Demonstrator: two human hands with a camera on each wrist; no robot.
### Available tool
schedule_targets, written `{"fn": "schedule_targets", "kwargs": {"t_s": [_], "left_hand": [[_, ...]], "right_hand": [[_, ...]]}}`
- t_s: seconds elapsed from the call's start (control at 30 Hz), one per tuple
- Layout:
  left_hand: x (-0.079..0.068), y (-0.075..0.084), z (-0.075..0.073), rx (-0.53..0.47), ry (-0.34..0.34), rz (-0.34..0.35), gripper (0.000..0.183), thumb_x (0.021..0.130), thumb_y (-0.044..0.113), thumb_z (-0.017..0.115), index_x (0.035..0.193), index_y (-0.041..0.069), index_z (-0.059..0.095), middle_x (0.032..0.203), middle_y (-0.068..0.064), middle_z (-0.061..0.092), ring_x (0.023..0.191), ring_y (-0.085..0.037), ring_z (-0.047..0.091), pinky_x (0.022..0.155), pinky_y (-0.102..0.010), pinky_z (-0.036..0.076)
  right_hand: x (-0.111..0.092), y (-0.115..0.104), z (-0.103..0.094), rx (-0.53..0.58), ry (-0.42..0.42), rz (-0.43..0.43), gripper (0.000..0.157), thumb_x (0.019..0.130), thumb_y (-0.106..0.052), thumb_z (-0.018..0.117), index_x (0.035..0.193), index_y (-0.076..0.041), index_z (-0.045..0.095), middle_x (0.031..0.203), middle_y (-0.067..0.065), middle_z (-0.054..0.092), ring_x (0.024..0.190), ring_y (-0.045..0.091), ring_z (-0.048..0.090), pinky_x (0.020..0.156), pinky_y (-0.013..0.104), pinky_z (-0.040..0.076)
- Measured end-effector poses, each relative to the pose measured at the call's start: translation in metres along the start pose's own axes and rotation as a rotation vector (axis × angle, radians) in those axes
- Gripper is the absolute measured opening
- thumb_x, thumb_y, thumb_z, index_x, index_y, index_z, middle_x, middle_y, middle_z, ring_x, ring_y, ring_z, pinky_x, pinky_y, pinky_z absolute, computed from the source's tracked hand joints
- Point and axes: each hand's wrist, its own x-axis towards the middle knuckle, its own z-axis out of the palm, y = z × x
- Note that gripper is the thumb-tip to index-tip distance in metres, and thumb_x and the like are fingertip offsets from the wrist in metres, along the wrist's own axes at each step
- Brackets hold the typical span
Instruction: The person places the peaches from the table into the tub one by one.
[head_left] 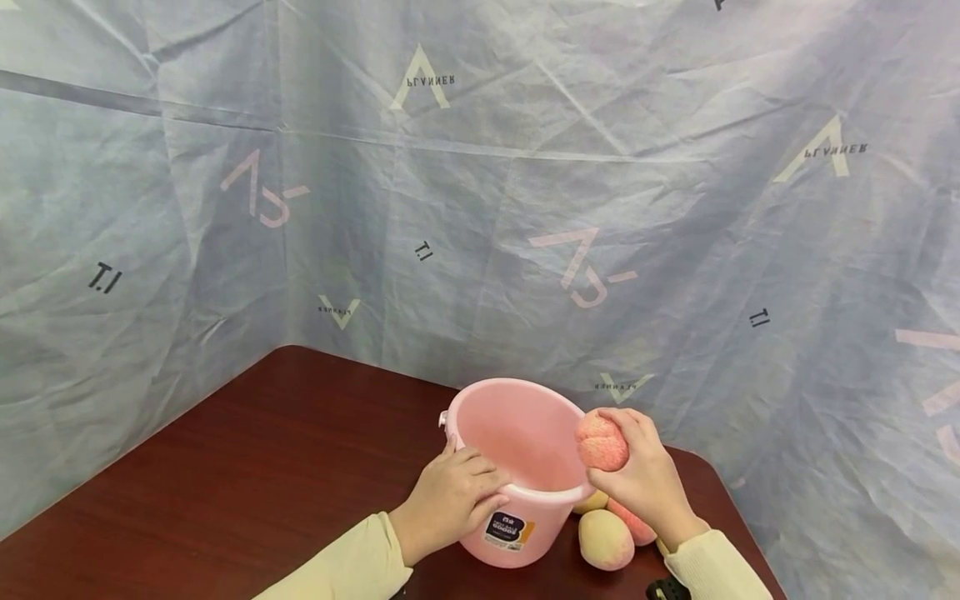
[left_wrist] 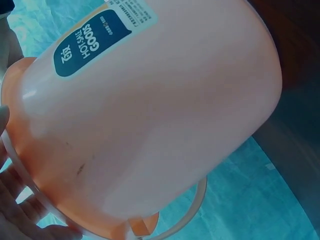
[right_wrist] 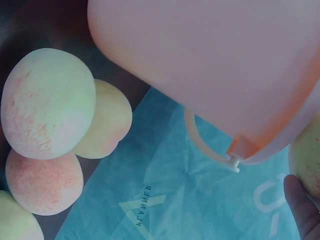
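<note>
A pink plastic bucket (head_left: 546, 527) with a dark label stands on the table, its mouth facing up. My left hand (head_left: 453, 497) grips the near-left part of its rim; in the left wrist view the fingers (left_wrist: 22, 210) show at that rim. My right hand (head_left: 647, 479) holds a pinkish peach (head_left: 602, 442) level with the bucket's right rim, overlapping it in the head view. Below that hand, beside the bucket, lie several more peaches: a pale yellow one (head_left: 606, 540), a pink one (head_left: 632, 521) and others partly hidden.
The dark red wooden table (head_left: 247, 467) stretches to the left, with a rounded far corner. Grey printed cloth (head_left: 480, 208) hangs behind and around it. The bucket's pale handle (right_wrist: 200, 142) hangs down from the rim.
</note>
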Motion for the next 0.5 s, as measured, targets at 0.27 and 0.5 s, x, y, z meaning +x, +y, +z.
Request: {"fn": "schedule_targets", "kwargs": {"t_s": [0.27, 0.5], "left_hand": [[0.0016, -0.0012, -0.0005, -0.006, -0.017, 0.009, 0.018, 0.082, 0.034, 0.073, 0.095, 0.022, 0.075, 0.088, 0.009, 0.067, 0.087, -0.011, 0.058, 0.085, -0.052, 0.052], [0.0019, -0.0031, -0.0007, -0.016, -0.014, 0.027, 0.017, 0.082, 0.034, 0.072, 0.094, 0.022, 0.074, 0.088, 0.008, 0.067, 0.086, -0.011, 0.058, 0.086, -0.053, 0.051]], "right_hand": [[0.0070, -0.0047, 0.0015, 0.026, -0.074, -0.016, 0.064, 0.060, -0.008, 0.081, 0.121, -0.009, 0.060, 0.120, 0.019, 0.053, 0.093, 0.032, 0.062, 0.071, 0.045, 0.053], [0.0097, -0.0062, 0.0016, 0.081, -0.143, -0.006, 0.067, 0.059, -0.008, 0.083, 0.122, -0.009, 0.059, 0.121, 0.019, 0.053, 0.096, 0.032, 0.060, 0.073, 0.046, 0.053]]}}
